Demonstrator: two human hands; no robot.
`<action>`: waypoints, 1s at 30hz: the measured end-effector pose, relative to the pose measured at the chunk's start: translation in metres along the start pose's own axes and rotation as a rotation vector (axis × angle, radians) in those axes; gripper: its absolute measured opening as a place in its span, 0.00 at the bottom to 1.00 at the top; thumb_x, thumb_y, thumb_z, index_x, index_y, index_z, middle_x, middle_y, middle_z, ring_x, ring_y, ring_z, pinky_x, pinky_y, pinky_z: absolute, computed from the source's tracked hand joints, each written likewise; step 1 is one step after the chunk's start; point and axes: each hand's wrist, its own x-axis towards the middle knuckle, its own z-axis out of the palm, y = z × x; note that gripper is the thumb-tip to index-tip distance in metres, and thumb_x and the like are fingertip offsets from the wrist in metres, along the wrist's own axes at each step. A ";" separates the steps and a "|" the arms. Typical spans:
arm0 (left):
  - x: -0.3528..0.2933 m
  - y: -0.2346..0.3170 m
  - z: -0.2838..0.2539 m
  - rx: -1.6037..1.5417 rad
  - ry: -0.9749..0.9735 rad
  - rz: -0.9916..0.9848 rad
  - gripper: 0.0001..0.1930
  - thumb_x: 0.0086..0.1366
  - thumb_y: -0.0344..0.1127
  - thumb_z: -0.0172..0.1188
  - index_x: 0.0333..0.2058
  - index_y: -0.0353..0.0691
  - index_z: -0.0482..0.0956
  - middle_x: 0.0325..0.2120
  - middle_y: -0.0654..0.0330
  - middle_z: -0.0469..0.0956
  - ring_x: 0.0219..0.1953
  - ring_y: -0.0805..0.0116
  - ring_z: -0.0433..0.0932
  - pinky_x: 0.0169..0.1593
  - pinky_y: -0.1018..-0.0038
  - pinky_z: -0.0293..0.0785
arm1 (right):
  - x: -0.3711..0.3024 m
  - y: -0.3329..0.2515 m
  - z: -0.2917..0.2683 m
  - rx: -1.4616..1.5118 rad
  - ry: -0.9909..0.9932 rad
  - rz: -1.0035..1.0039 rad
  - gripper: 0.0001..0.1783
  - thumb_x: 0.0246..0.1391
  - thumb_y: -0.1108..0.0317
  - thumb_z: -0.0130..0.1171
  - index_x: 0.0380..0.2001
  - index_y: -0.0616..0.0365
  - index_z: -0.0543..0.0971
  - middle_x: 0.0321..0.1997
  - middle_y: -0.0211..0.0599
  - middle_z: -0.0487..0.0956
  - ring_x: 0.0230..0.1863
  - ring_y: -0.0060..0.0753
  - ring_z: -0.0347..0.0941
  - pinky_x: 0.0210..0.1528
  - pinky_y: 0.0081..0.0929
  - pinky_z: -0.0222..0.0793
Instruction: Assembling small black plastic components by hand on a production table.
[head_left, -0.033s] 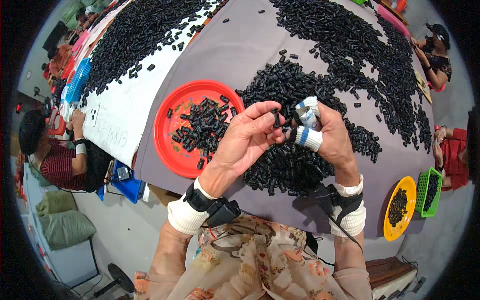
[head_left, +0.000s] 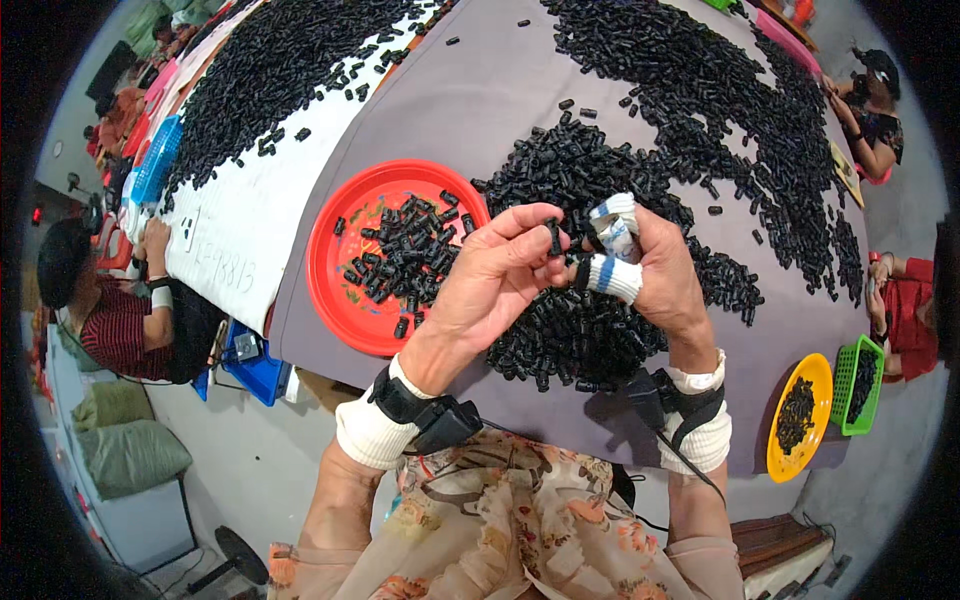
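Note:
Above the table, my left hand [head_left: 495, 265] pinches a small black ribbed plastic cylinder [head_left: 554, 238] between thumb and fingertips. My right hand [head_left: 665, 265] is close beside it, thumb and forefinger in white finger covers [head_left: 612, 276] with blue stripes. Its fingers are curled together near the cylinder; whatever lies between them is hidden. Below both hands spreads a heap of similar black cylinders [head_left: 560, 335]. A red round tray [head_left: 325, 300] sits to the left with a loose pile of the same pieces [head_left: 400, 250] in it.
More black pieces [head_left: 700, 90] cover the far right of the grey tablecloth [head_left: 420, 110]; another pile [head_left: 270, 75] lies on the white-covered table at left. A yellow plate [head_left: 815, 440] and a green basket [head_left: 865, 415] stand at the right edge. Other people sit around.
The covered fingertips of my right hand have shifted very slightly left, toward the cylinder. My left hand keeps its pinch, and everything else stays put.

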 end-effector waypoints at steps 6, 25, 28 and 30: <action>0.001 -0.007 0.005 0.115 0.100 0.008 0.09 0.60 0.30 0.53 0.40 0.37 0.71 0.30 0.64 0.74 0.30 0.79 0.72 0.35 0.81 0.71 | 0.002 -0.007 0.003 -0.026 -0.025 0.016 0.13 0.38 0.71 0.64 0.28 0.59 0.71 0.19 0.24 0.68 0.21 0.14 0.59 0.23 0.16 0.57; 0.006 -0.010 0.013 0.115 0.017 0.054 0.13 0.59 0.27 0.53 0.43 0.34 0.70 0.33 0.58 0.75 0.32 0.73 0.74 0.38 0.75 0.73 | -0.002 0.001 -0.007 -0.022 0.046 -0.005 0.14 0.38 0.67 0.65 0.26 0.59 0.71 0.17 0.26 0.68 0.20 0.16 0.60 0.22 0.18 0.59; 0.008 -0.011 0.014 0.115 0.018 0.052 0.13 0.59 0.28 0.53 0.44 0.34 0.70 0.33 0.58 0.75 0.33 0.72 0.74 0.39 0.75 0.72 | -0.002 -0.002 -0.011 -0.029 0.023 0.000 0.14 0.38 0.66 0.65 0.25 0.59 0.71 0.17 0.26 0.68 0.19 0.16 0.60 0.22 0.18 0.59; 0.008 -0.012 0.016 0.120 0.015 0.057 0.13 0.59 0.28 0.53 0.43 0.35 0.70 0.33 0.58 0.75 0.33 0.72 0.74 0.39 0.75 0.72 | -0.002 -0.003 -0.013 -0.058 0.006 0.011 0.14 0.38 0.66 0.65 0.25 0.59 0.71 0.17 0.26 0.68 0.19 0.16 0.61 0.22 0.18 0.59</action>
